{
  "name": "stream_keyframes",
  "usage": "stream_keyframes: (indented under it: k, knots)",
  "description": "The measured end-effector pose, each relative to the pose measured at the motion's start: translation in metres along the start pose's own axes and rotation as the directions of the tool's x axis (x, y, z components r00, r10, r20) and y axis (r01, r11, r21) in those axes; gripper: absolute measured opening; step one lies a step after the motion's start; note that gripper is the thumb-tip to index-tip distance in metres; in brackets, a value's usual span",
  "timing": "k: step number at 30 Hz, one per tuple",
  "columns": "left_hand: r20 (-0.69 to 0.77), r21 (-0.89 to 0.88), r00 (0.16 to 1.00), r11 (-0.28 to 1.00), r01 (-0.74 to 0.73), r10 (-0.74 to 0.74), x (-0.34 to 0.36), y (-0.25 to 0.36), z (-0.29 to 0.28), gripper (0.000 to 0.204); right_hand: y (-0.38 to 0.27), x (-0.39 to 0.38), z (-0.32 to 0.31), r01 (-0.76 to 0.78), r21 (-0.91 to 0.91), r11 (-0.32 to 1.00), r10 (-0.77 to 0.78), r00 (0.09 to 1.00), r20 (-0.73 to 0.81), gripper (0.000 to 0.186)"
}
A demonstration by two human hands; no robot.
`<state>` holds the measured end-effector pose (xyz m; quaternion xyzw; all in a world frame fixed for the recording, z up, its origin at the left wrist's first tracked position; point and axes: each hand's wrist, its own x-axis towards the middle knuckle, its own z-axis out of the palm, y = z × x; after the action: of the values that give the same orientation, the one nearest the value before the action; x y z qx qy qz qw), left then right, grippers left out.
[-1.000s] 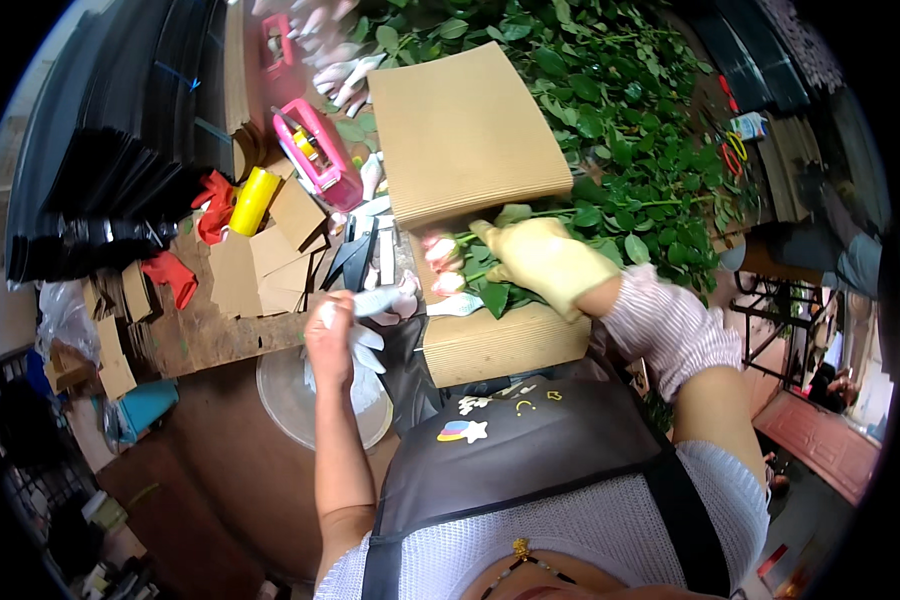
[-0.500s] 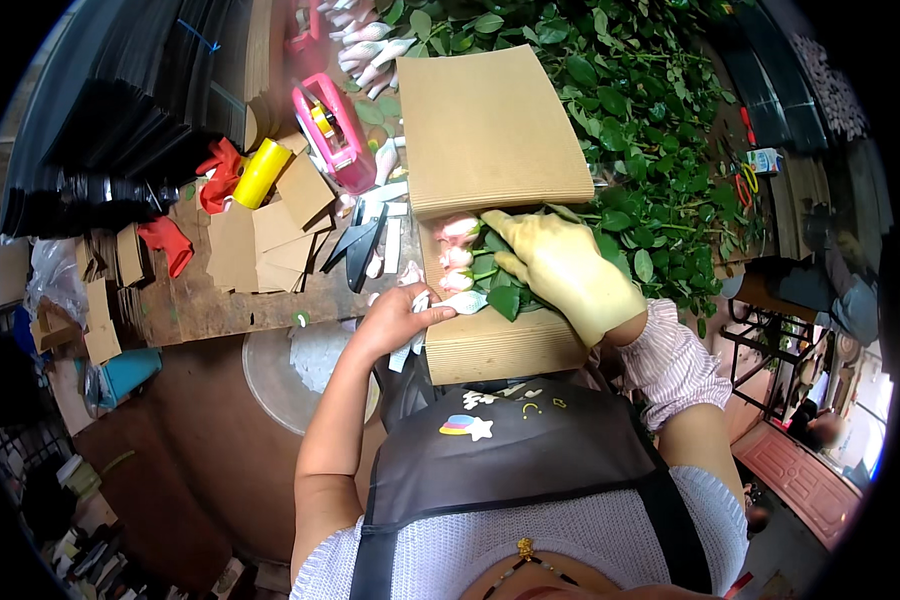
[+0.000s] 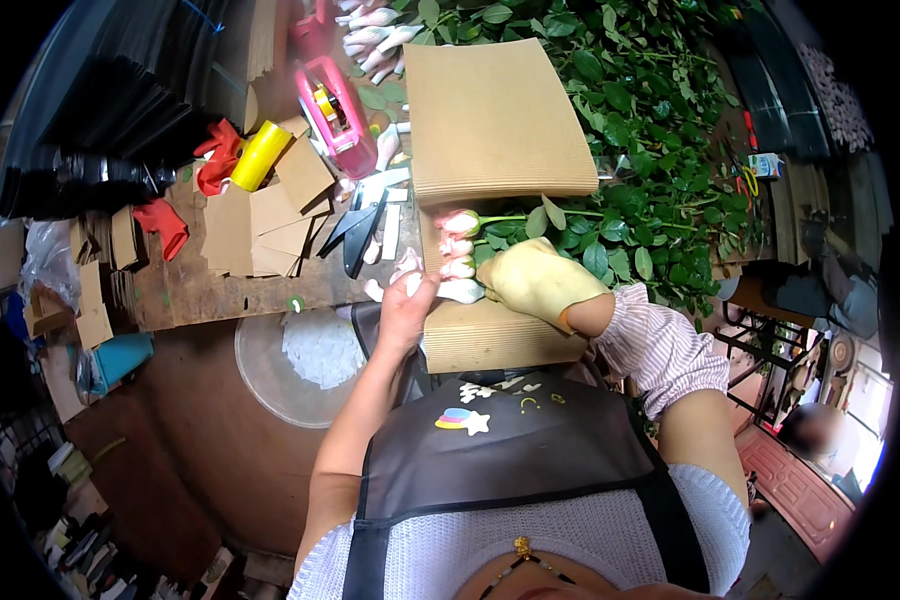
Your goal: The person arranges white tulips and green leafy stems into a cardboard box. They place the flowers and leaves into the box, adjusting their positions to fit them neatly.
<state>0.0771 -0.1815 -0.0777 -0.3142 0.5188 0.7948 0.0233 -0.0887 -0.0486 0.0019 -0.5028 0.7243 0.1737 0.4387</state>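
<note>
Several pink roses (image 3: 457, 222) lie in a column on a folded piece of corrugated cardboard (image 3: 505, 340), stems pointing right. Nearest me is a rose bud in a white sleeve (image 3: 461, 291). My bare left hand (image 3: 408, 308) is closed at the sleeve's left end, its fingers pinching the white material. My right hand (image 3: 542, 284), in a pale yellow glove, is closed at the base of that bud, around its stem; the fingertips are partly hidden. The cardboard's raised upper flap (image 3: 500, 120) stands beyond the roses.
Leafy rose stems (image 3: 640, 120) cover the table's right and back. To the left are a pink tape dispenser (image 3: 335, 118), black scissors (image 3: 354, 235), a yellow roll (image 3: 261, 156) and cardboard pieces (image 3: 270, 222). A round tub (image 3: 260, 375) with white pieces stands below the table edge.
My right hand has drawn back toward me from the upper roses to the sleeved bud, uncovering a stem and leaves. My left hand has turned and tightened at the sleeve's end.
</note>
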Motion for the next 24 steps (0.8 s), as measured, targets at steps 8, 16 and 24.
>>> stream_keyframes:
  k: [8,16,24]
  knots:
    - [-0.483,-0.064,0.871,0.988,-0.142,0.094,-0.04,0.025,-0.098,0.026,-0.008,-0.012,-0.023,0.04,-0.154,0.987,-0.016,0.988,0.155,0.032]
    - [-0.171,0.96,0.961,0.257,0.113,0.216,-0.071,0.039,-0.123,0.033,-0.013,0.007,-0.009,0.122,-0.259,0.958,-0.105,0.991,0.078,0.022]
    - [0.369,0.722,0.891,0.523,-0.454,0.264,0.046,0.007,-0.017,0.112,-0.009,0.02,-0.01,0.088,-0.172,0.981,-0.053,0.979,0.197,0.031]
